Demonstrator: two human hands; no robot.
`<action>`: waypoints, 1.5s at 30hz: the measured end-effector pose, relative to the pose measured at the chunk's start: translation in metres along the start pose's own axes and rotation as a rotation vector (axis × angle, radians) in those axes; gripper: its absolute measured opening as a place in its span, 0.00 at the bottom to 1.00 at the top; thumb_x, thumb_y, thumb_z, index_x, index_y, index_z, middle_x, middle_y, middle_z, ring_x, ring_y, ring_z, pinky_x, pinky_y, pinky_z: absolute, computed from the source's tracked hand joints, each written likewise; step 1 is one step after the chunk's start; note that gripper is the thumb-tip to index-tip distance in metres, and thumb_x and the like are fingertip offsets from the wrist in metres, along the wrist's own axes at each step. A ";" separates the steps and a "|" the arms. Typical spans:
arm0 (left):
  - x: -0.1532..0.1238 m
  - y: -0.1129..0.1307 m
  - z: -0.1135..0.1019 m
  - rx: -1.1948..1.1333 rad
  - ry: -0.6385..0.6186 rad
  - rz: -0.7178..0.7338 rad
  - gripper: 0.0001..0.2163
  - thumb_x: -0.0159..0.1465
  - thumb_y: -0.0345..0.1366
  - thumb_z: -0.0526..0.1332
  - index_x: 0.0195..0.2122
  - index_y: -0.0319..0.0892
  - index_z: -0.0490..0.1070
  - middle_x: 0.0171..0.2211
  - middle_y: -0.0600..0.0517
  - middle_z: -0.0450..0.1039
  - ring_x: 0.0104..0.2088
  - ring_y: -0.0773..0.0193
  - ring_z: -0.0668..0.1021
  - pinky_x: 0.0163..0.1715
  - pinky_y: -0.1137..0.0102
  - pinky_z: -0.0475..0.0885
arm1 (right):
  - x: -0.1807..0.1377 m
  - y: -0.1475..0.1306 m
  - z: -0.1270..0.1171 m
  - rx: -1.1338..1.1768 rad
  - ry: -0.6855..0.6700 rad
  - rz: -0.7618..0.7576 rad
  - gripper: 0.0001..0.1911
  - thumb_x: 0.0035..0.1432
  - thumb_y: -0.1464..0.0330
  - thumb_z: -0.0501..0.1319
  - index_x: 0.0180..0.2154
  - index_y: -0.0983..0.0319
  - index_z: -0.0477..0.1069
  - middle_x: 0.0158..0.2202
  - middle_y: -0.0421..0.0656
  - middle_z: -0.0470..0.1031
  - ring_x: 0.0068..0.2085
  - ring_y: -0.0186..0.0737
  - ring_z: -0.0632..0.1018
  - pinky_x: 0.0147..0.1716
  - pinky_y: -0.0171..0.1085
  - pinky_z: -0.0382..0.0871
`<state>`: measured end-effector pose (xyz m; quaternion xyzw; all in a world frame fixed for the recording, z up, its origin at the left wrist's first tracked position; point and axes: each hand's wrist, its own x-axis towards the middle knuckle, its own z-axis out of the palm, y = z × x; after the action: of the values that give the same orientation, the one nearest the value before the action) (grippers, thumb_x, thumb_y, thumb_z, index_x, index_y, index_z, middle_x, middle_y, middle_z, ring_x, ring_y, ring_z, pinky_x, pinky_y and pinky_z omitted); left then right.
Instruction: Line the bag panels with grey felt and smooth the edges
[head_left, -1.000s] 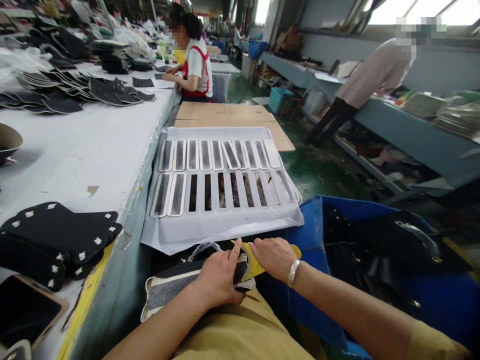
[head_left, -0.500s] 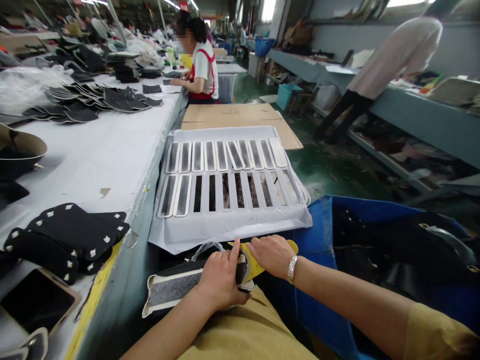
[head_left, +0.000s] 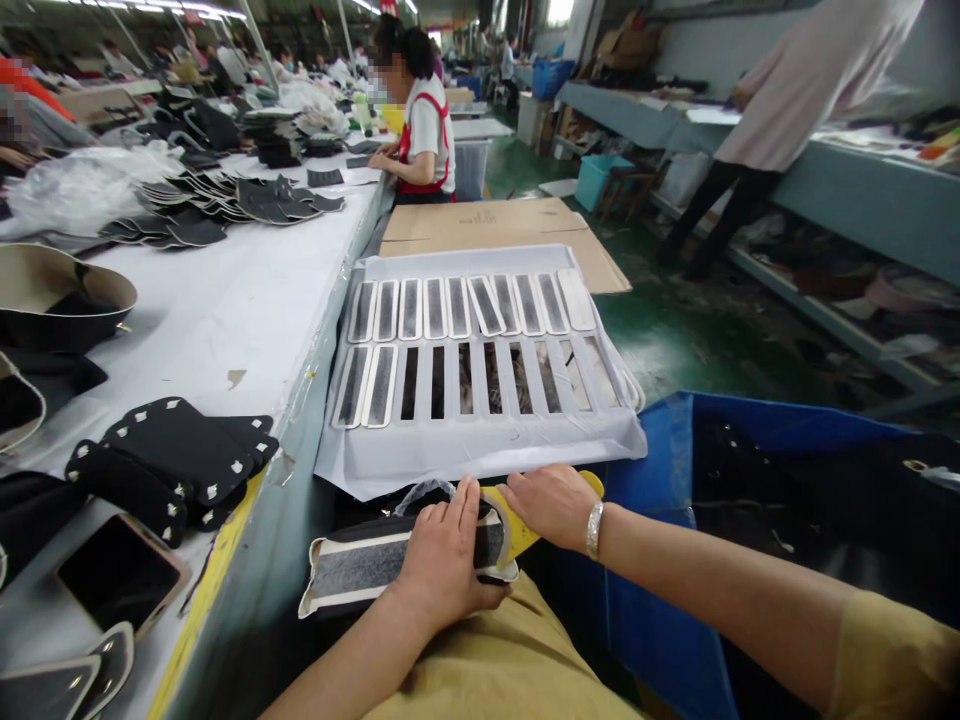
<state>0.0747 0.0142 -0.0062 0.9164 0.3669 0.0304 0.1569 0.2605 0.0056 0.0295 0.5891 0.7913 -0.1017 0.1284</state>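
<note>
1. The long grey felt strip with a white border and black edges [head_left: 360,570] lay on the person's lap, over the mustard-yellow trousers [head_left: 495,665]. Its long axis ran nearly left to right, with the left end a little lower and nearer to the camera.
2. The right end of the strip was under the flat yellow plastic template [head_left: 517,530], which pointed up and to the right.
3. The left hand [head_left: 442,555] lay palm down on the strip, with the fingers pressed together and the forefinger stretched along the edge of the template. The forearm came up from the bottom edge.
4. The right hand [head_left: 551,505] rested on the template with curled fingers, pressing it down; whether it pinched the template I could not tell. A silver bracelet [head_left: 595,530] sat on the wrist.
5. Both hands covered the place where strip and template met, so that part stayed hidden.
6. Just behind the hands lay the white sheet with rows of narrow grey strips [head_left: 480,350], and to the right stood the blue plastic bin [head_left: 675,560], cut off by the frame.
</note>
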 end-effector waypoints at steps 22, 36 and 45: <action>-0.009 0.000 0.006 -0.007 0.153 0.053 0.45 0.44 0.54 0.64 0.58 0.29 0.58 0.58 0.34 0.59 0.51 0.44 0.69 0.50 0.55 0.64 | 0.001 0.004 0.015 0.062 0.121 -0.029 0.21 0.67 0.63 0.42 0.32 0.63 0.69 0.27 0.45 0.76 0.29 0.43 0.78 0.27 0.36 0.62; -0.010 0.003 0.006 0.061 0.217 0.064 0.43 0.43 0.55 0.64 0.56 0.30 0.62 0.54 0.35 0.64 0.50 0.45 0.69 0.52 0.55 0.64 | 0.004 0.007 0.008 0.083 0.062 -0.024 0.25 0.66 0.60 0.40 0.33 0.63 0.71 0.27 0.47 0.77 0.30 0.43 0.78 0.29 0.36 0.63; -0.011 0.001 0.007 0.082 0.198 0.068 0.44 0.43 0.55 0.65 0.55 0.28 0.62 0.54 0.34 0.64 0.51 0.45 0.69 0.52 0.56 0.64 | 0.006 0.010 0.008 0.101 0.033 -0.030 0.27 0.66 0.58 0.38 0.34 0.64 0.72 0.29 0.49 0.77 0.31 0.42 0.78 0.30 0.36 0.63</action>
<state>0.0687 0.0042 -0.0116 0.9266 0.3501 0.1111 0.0810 0.2688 0.0117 0.0199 0.5844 0.7960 -0.1336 0.0838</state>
